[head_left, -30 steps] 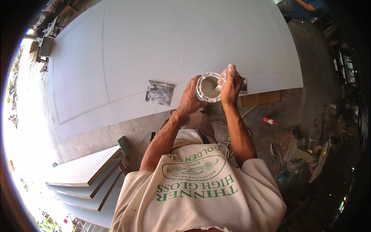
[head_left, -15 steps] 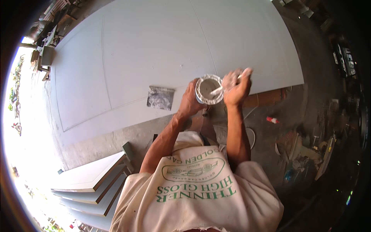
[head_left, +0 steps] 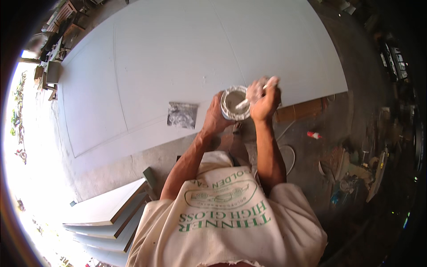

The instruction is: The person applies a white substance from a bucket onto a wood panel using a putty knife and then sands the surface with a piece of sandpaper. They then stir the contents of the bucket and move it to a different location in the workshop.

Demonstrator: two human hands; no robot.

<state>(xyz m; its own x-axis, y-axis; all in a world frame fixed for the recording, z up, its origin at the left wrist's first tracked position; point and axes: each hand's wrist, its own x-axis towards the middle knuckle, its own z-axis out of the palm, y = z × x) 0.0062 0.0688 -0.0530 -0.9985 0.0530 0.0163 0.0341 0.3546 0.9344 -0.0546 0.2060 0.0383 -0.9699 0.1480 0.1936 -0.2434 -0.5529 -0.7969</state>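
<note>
My left hand (head_left: pixel 216 117) is wrapped around the side of an open can (head_left: pixel 235 116), whose rim is crusted with pale paste. Inside lies a grey, smooth-looking material. My right hand (head_left: pixel 265 102) is closed around a whitish, paste-coated stirring stick (head_left: pixel 242 104), its lower end dipping into the can. White smears cover the right fingers. To the left of the can, a flat square plate (head_left: pixel 182 116) streaked with white and grey paste rests near the front edge of a large pale grey panel (head_left: pixel 169 58). The can is held over that same edge.
Several pale boards (head_left: pixel 104 207) are stacked at the lower left. On the floor to the right are a red-and-white small bottle (head_left: pixel 314 135), a pale cable (head_left: pixel 292 155) and cluttered tools (head_left: pixel 351 178). A brown wooden piece (head_left: pixel 300 111) shows beneath the panel's edge.
My right hand and the stick have shifted left, the stick's end moving within the can. The can and my left hand sit slightly further left in view. Both grips stay the same.
</note>
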